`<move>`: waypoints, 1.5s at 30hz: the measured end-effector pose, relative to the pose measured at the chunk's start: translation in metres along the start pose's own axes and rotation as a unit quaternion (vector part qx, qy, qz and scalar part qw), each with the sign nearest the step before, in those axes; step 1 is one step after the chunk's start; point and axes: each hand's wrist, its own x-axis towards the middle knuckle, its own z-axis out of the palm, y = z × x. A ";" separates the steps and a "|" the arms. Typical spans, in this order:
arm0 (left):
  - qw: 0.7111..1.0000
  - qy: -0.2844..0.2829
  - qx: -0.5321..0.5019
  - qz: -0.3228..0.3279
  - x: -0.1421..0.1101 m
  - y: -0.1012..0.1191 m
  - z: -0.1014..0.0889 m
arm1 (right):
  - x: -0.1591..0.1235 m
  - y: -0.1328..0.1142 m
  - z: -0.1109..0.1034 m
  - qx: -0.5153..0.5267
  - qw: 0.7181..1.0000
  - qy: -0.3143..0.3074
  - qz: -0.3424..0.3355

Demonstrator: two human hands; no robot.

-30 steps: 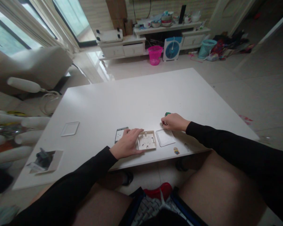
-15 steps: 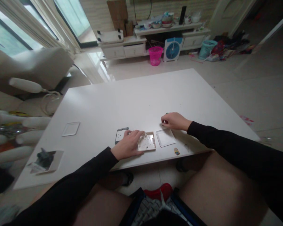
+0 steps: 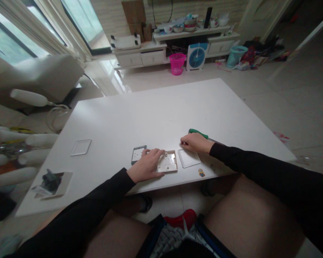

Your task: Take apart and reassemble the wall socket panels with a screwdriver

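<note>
My left hand spans the left side of a shallow white socket back box, fingers at its far edge and thumb at its near edge. Just left of that hand, partly covered by it, lies a socket panel with a dark frame. My right hand is low over the table with its fingertips pinched together; whatever is between them is too small to make out. Beneath and in front of it is a white square cover frame. A green-handled screwdriver lies just beyond the right hand, its shaft pointing right.
On the white table, a second cover frame and a card with a dark bundle lie to the left. A small cartoon sticker is near the front edge. A pink basket and a fan stand beyond.
My right hand has shifted slightly left and nearer to me, and the green-handled screwdriver now shows behind it. My left hand and the back box have stayed in place.
</note>
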 end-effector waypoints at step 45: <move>0.983 -0.113 0.075 -0.121 -0.012 -0.065 -0.035 | -0.033 -0.050 0.005 0.001 0.982 0.007 -0.187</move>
